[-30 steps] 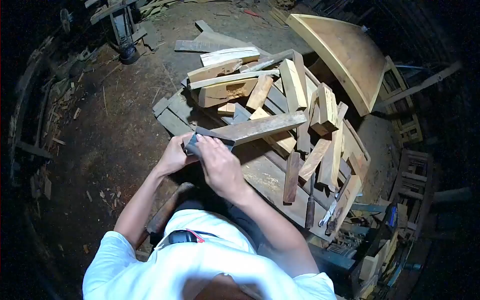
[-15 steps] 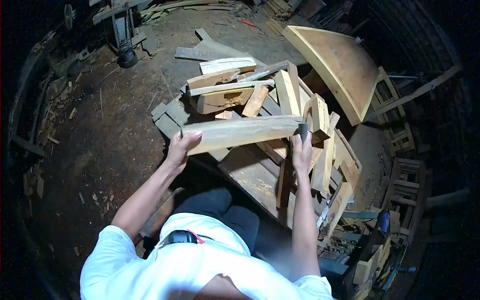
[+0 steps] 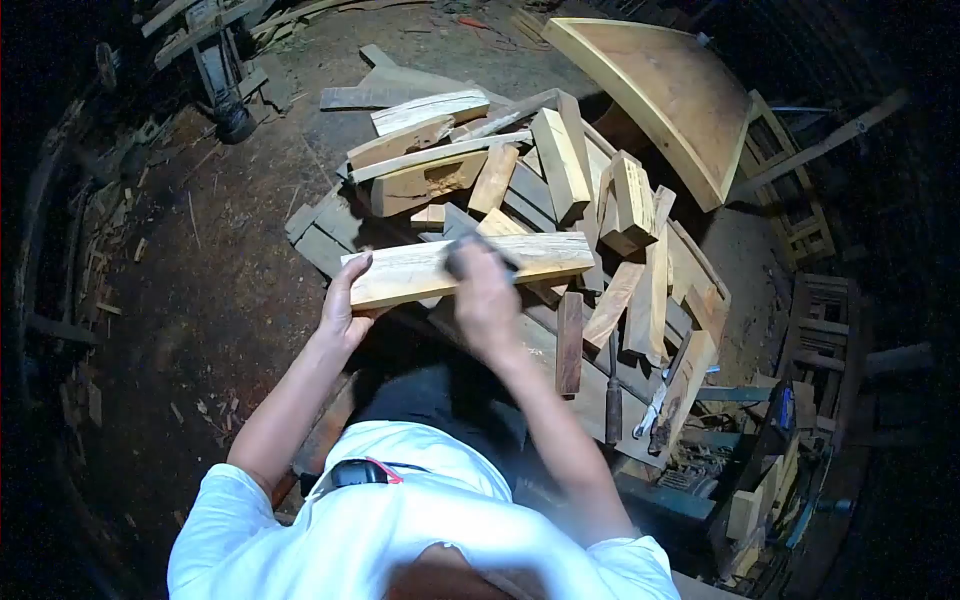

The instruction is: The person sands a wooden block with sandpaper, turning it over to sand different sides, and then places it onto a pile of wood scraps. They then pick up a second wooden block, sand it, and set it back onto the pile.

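My left hand (image 3: 345, 308) is closed around the left end of a pale wooden beam (image 3: 400, 272), held roughly level in front of me. Over the middle of the beam is my right hand (image 3: 487, 312), smeared by motion. It grips a small dark block (image 3: 462, 256) against or just above the upper face; exact contact is blurred. Behind and below the beam lies a pile of cut wood, including a thick block with a rough hollow (image 3: 440, 182) and a short light offcut (image 3: 493, 178).
A long-handled tool (image 3: 613, 408) lies at the right of the work surface, near a brown wood strip (image 3: 569, 345). A large framed panel (image 3: 650, 100) leans at the back right. Wooden frames (image 3: 822, 335) stand further right, and scraps litter the dirt floor (image 3: 200, 290).
My right hand has swept left with the dark block, from the beam's right end to its middle. The beam has tilted, showing more of its top face. The view has shifted slightly.
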A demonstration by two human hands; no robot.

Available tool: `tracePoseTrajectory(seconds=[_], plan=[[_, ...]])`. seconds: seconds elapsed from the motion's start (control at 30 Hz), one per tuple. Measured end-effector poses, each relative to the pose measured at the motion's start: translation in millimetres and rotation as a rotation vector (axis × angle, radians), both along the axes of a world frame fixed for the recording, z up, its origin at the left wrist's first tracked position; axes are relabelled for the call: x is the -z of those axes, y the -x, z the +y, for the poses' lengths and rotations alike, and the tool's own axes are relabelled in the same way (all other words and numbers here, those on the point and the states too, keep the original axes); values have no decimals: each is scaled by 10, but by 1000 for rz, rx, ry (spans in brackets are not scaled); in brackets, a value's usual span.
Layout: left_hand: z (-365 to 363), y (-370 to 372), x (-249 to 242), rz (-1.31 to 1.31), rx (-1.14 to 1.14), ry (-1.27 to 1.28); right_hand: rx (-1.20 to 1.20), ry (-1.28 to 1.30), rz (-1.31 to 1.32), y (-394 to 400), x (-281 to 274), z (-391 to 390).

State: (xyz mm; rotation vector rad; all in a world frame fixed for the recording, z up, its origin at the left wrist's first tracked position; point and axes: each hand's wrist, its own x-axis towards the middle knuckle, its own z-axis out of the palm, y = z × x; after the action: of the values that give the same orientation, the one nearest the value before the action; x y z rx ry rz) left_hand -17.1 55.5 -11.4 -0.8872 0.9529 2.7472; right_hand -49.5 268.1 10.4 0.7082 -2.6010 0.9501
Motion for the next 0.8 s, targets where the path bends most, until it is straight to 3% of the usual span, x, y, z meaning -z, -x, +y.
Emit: tracePoseTrajectory(seconds=[0.1, 0.17, 0.27, 0.3, 0.33, 0.43, 0.47, 0.5, 0.53, 0.63, 0.7, 0.77, 0.8], plan=[[-41, 7, 39, -2, 17, -82, -135, -23, -18, -171, -77, -217], [-56, -19, 73, 12, 21, -120, -75, -20, -46, 90, -41, 125], [-39, -16, 87, -4, -18, -154, 311, 4, -195, 539, -69, 862], [-30, 1, 106, 1, -23, -158, 387, -50, -49, 740, 208, 1213], [-21, 9, 145, 23, -50, -151, 539, -83, -154, 763, 144, 1296], [-9, -7, 255, 49, -100, -150, 586, -140, 29, 754, 256, 1184], [-7, 8, 282, 54, -115, -154, 448, 49, -132, 688, 229, 1003], [-5, 36, 274, 56, -112, -155, 308, 63, -103, 442, -22, 630], [-3, 31, 262, 57, -98, -179, 193, 13, 59, 333, 173, 371], [-10, 20, 220, 52, -96, -203, -84, -63, 108, -232, 48, -193], [-16, 0, 243, 73, -78, -237, -110, -16, 23, -184, 17, -66], [-5, -11, 292, 88, -93, -223, 56, 36, -67, 124, 12, 367], [3, -11, 299, 113, -100, -208, 280, 33, -297, 167, -251, 536]])
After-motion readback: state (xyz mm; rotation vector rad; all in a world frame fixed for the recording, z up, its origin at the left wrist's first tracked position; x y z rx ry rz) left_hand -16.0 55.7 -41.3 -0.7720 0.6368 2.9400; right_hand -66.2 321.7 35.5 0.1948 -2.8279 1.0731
